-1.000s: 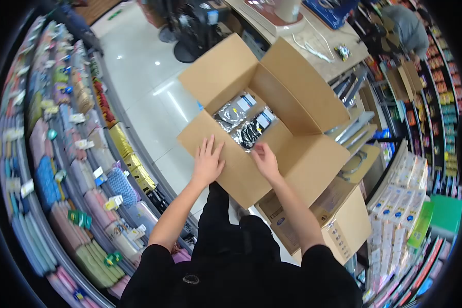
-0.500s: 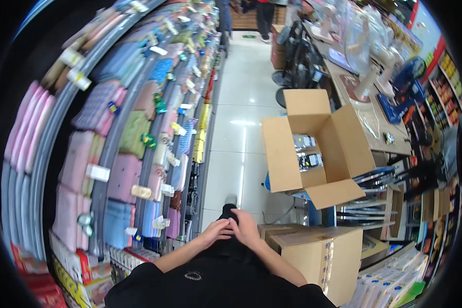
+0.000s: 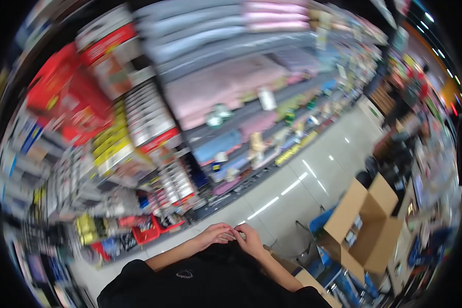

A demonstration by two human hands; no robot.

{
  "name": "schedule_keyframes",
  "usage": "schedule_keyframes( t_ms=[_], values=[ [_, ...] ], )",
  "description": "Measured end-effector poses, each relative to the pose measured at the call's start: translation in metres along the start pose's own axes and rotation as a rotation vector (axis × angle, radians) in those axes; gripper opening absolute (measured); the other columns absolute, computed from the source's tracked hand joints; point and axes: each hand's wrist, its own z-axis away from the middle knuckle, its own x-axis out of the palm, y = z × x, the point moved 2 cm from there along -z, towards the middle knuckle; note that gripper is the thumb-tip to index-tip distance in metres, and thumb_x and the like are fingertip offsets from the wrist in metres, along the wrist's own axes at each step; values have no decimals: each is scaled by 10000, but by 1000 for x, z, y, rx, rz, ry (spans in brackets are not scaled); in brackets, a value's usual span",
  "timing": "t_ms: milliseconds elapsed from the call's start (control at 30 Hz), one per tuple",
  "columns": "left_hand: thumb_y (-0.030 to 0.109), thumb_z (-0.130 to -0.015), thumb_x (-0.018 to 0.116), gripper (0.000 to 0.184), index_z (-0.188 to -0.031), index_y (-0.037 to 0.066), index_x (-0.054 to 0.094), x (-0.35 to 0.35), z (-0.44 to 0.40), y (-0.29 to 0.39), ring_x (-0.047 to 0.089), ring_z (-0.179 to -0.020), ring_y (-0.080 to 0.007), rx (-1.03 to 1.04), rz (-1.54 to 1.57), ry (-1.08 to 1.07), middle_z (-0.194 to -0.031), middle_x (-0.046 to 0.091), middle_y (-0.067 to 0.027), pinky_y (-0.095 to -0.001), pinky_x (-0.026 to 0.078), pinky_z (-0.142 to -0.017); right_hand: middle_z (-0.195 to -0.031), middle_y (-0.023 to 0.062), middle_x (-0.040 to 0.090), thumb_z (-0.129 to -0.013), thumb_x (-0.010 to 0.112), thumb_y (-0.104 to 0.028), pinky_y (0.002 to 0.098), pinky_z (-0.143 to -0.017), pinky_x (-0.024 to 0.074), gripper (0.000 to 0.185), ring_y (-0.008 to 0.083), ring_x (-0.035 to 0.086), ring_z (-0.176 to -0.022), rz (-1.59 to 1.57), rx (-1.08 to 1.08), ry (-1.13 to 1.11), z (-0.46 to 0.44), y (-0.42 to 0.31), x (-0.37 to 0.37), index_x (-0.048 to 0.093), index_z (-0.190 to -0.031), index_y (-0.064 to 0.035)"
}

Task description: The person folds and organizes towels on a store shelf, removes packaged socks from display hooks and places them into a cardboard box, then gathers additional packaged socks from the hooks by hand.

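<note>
My left hand (image 3: 214, 236) is in front of my chest, its fingers loosely curled and meeting my right hand (image 3: 247, 239). The right hand's fingers are pinched together at the left fingertips. Whatever lies between them, if anything, is too small to make out. Off to the lower right, apart from both hands, stands an open cardboard box (image 3: 346, 210) with its flaps spread. Small packages with white labels (image 3: 351, 237) show inside it.
Shelves of folded towels (image 3: 226, 84) run across the upper middle. Red bags (image 3: 69, 97) and boxed goods (image 3: 151, 115) fill the left. A tiled floor aisle (image 3: 277, 205) passes between shelves and box. A person (image 3: 413, 87) is far off, upper right.
My hands left the open box and came together at my chest. The view has swung left, so the box now sits lower right and red packaged goods have come into sight.
</note>
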Motion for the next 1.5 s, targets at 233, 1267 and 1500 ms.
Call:
schedule_keyframes(
  t_ms=[233,1267,1500],
  values=[
    [348,-954,563,318,-1175,119,566,-89,174,-69,607,-1045,-144,263,167,340,-1151,604,-17,-288,468,-863,-836,130,632,-846,653,-70,337,-690,500,73,274,639,-781,-80,-247,-439,-10,-68,171,638,-875,-5],
    [131,-888,666,130,-955,32,616,-321,683,-417,633,-954,-163,763,823,1584,-1036,656,-81,-285,496,-848,-914,134,608,-875,598,-112,379,-721,495,105,317,627,-829,-129,-715,-1636,210,-364,818,605,-913,-15],
    [125,-924,622,169,-797,16,604,-398,781,-446,644,-874,-157,906,898,1545,-940,673,-81,-258,490,-763,-878,125,623,-866,626,-118,348,-689,502,112,262,647,-781,-205,-753,-1603,226,-436,935,615,-902,-12]
  ],
)
